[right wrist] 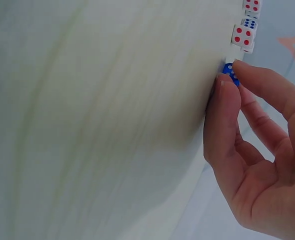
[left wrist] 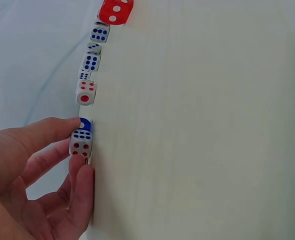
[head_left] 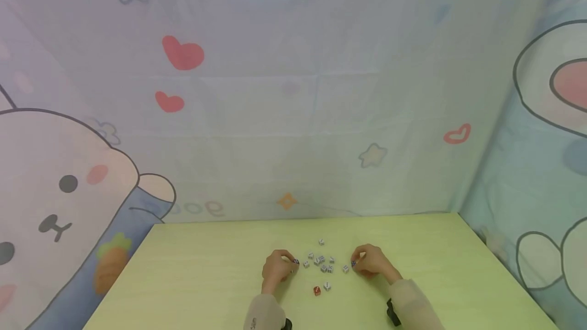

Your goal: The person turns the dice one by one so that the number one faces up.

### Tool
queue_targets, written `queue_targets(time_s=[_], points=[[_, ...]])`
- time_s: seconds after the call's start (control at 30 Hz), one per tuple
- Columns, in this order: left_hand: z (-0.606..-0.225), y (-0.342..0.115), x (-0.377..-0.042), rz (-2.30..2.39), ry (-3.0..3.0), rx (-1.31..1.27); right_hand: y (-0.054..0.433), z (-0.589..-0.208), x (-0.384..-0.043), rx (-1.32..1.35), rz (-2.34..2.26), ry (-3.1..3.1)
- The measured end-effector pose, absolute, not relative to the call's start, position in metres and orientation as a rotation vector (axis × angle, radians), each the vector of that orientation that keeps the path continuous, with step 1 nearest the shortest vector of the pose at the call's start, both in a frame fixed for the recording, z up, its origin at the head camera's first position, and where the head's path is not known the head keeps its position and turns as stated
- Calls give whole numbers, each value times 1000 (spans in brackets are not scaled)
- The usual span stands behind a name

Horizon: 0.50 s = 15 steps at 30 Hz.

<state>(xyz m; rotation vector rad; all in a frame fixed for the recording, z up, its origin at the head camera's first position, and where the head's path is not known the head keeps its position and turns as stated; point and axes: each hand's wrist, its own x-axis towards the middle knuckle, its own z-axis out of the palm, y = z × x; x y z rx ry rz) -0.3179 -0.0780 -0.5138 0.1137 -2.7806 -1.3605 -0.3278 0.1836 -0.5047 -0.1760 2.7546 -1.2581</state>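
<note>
In the head view my left hand pinches a blue die at its fingertips, left of a loose group of white dice. The left wrist view shows that blue die partly hidden by a white die, which also lies between the fingertips. On the group's right side, my right hand holds another blue die between thumb and fingers; its dotted faces show in the right wrist view, where the die is close over the table. A white die lies just left of these fingers.
A red die and a white die lie nearer the person, between the forearms. One white die sits farther back. The pale yellow-green table ends at a printed cloth backdrop, with more cloth at both sides.
</note>
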Motion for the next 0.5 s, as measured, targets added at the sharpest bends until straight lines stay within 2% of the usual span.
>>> queue_targets(time_s=[0.5], points=[[-516, -79, -321, -1339, -2807, 136, 185, -507, -326, -164, -1259, 2739]])
